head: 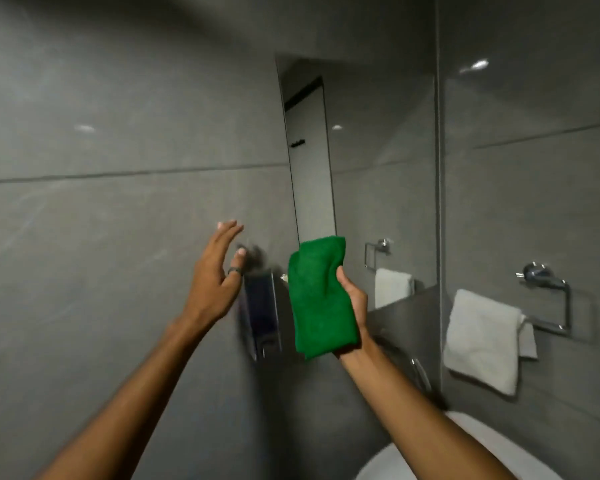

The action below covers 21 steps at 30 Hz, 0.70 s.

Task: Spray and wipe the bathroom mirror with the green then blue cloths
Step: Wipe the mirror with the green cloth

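Note:
My right hand (pixel 352 299) holds a folded green cloth (pixel 321 296) upright in front of the lower left corner of the mirror (pixel 378 161). The mirror hangs on the grey tiled wall and reflects a doorway and a towel ring. My left hand (pixel 215 271) is raised to the left of the cloth with its fingers spread and nothing in it; a dark ring sits on one finger. No blue cloth or spray bottle shows in this view.
A shiny metal dispenser (pixel 260 313) is fixed to the wall between my hands. A white towel (pixel 482 341) hangs from a chrome ring (pixel 548 299) on the right wall. A white basin rim (pixel 471 445) and a chrome tap (pixel 418 370) lie at the lower right.

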Motion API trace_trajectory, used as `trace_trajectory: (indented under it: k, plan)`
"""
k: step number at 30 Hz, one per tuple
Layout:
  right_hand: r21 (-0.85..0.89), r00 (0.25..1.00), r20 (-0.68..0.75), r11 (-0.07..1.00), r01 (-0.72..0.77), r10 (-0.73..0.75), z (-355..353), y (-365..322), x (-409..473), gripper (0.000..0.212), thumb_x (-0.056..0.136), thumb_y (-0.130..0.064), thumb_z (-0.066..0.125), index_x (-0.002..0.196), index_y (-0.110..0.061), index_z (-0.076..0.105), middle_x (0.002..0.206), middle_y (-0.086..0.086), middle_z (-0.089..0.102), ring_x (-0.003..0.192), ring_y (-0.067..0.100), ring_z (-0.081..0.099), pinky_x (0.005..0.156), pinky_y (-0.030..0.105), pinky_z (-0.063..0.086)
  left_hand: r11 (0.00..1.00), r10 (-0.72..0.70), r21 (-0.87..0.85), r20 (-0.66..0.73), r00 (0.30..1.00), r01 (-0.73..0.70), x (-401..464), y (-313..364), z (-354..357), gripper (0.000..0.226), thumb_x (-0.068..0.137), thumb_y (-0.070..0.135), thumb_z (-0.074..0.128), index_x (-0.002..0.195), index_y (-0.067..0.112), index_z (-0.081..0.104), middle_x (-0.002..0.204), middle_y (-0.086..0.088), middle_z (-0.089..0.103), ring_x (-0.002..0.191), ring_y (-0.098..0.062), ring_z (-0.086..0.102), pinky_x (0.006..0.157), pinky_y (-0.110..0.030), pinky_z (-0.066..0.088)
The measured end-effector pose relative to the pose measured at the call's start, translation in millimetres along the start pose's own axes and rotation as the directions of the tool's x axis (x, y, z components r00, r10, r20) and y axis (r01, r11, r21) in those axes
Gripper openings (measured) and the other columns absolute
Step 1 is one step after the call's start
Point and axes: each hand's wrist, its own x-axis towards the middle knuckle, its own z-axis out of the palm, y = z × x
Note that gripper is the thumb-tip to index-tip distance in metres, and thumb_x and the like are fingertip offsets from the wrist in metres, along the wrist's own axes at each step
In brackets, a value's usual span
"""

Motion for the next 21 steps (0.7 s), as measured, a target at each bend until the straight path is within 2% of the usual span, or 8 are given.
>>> trace_trajectory:
  k: [2, 4, 7, 9, 12, 16, 19, 21]
  plan:
    - [0.063, 0.999, -0.002, 0.997, -0.040, 0.040, -2.2, 27.8, -37.3, 0.055, 0.099, -0.053, 0.038, 0.120, -0.009, 0.064, 0.107, 0.010, 0.070, 0.096, 0.028, 0.066, 0.089, 0.040, 0.054, 0.977, -0.089, -0.195, -0.012, 0.996, 0.085, -64.7, 10.2, 12.7, 0.052, 0.102, 0.025, 0.052, 0.154, 0.024, 0.045, 0.163, 0.006, 0.040, 0.148, 0.008, 0.034, 0.121, -0.014, 0.032]
    - [0.102, 0.998, -0.018, 0.993, -0.062, 0.064, -7.0, 63.3, -74.3, 0.067, 0.092, -0.060, 0.041, 0.132, -0.009, 0.057, 0.117, 0.013, 0.068, 0.101, 0.030, 0.068, 0.090, 0.040, 0.058, 0.819, -0.330, -0.454, 0.127, 0.935, 0.351, -136.2, 22.4, 29.2, 0.070, 0.095, 0.036, 0.066, 0.158, 0.027, 0.038, 0.163, 0.012, 0.038, 0.142, 0.008, 0.043, 0.109, -0.004, 0.041]
    - [0.043, 0.986, -0.109, 0.992, -0.121, 0.125, -24.2, 119.4, -121.2, 0.078, 0.084, -0.063, 0.046, 0.137, -0.006, 0.057, 0.120, 0.016, 0.069, 0.105, 0.031, 0.068, 0.095, 0.042, 0.054, 0.326, -0.560, -0.600, 0.500, 0.661, 0.730, -228.6, 22.5, 49.7, 0.098, 0.072, 0.040, 0.084, 0.156, 0.015, 0.043, 0.157, -0.003, 0.054, 0.136, -0.018, 0.061, 0.111, -0.035, 0.054]
    - [0.018, 0.966, -0.140, 0.976, -0.216, 0.217, -45.2, 152.7, -146.7, 0.066, 0.084, -0.061, 0.045, 0.114, -0.009, 0.074, 0.105, 0.012, 0.077, 0.092, 0.026, 0.074, 0.087, 0.037, 0.057, 0.046, -0.515, -0.567, 0.692, 0.506, 0.823, -278.9, 13.1, 51.7, 0.059, 0.078, 0.023, 0.080, 0.133, 0.006, 0.065, 0.134, -0.014, 0.073, 0.114, -0.024, 0.076, 0.094, -0.039, 0.064]
    - [-0.011, 0.903, -0.227, 0.926, -0.377, 0.365, -79.1, 189.2, -173.4, 0.056, 0.089, -0.053, 0.046, 0.107, -0.008, 0.075, 0.097, 0.012, 0.077, 0.084, 0.027, 0.073, 0.081, 0.036, 0.058, -0.007, -0.525, -0.464, 0.756, 0.391, 0.886, -338.4, -6.2, 49.6, 0.032, 0.083, 0.003, 0.077, 0.115, 0.007, 0.073, 0.108, -0.009, 0.083, 0.089, -0.020, 0.081, 0.072, -0.034, 0.067]
    - [-0.149, 0.774, -0.354, 0.785, -0.601, 0.525, -128.8, 223.8, -193.9, 0.065, 0.088, -0.032, 0.056, 0.143, 0.003, 0.049, 0.118, 0.021, 0.065, 0.101, 0.035, 0.066, 0.093, 0.047, 0.056, -0.048, -0.592, -0.331, 0.769, 0.241, 0.942, -415.9, -30.1, 57.1, 0.032, 0.086, -0.008, 0.074, 0.113, 0.009, 0.074, 0.100, -0.003, 0.084, 0.086, -0.016, 0.080, 0.073, -0.032, 0.067]
    - [-0.241, 0.694, -0.453, 0.673, -0.699, 0.559, -182.1, 265.1, -205.1, 0.052, 0.093, -0.001, 0.057, 0.142, 0.008, 0.046, 0.130, 0.029, 0.058, 0.115, 0.040, 0.059, 0.106, 0.054, 0.049, -0.112, -0.639, -0.226, 0.762, 0.104, 0.968, -492.2, -43.5, 72.5, 0.035, 0.085, -0.010, 0.074, 0.108, 0.016, 0.074, 0.099, 0.000, 0.083, 0.089, -0.018, 0.078, 0.076, -0.035, 0.064]
    - [-0.328, 0.648, -0.578, 0.587, -0.741, 0.496, -222.5, 299.4, -214.1, 0.054, 0.085, 0.016, 0.059, 0.138, 0.006, 0.049, 0.127, 0.027, 0.058, 0.111, 0.038, 0.061, 0.098, 0.050, 0.054, -0.203, -0.665, -0.168, 0.746, -0.010, 0.965, -551.6, -48.5, 87.3, 0.041, 0.085, -0.013, 0.072, 0.110, 0.018, 0.072, 0.101, 0.000, 0.081, 0.090, -0.017, 0.076, 0.073, -0.032, 0.064]
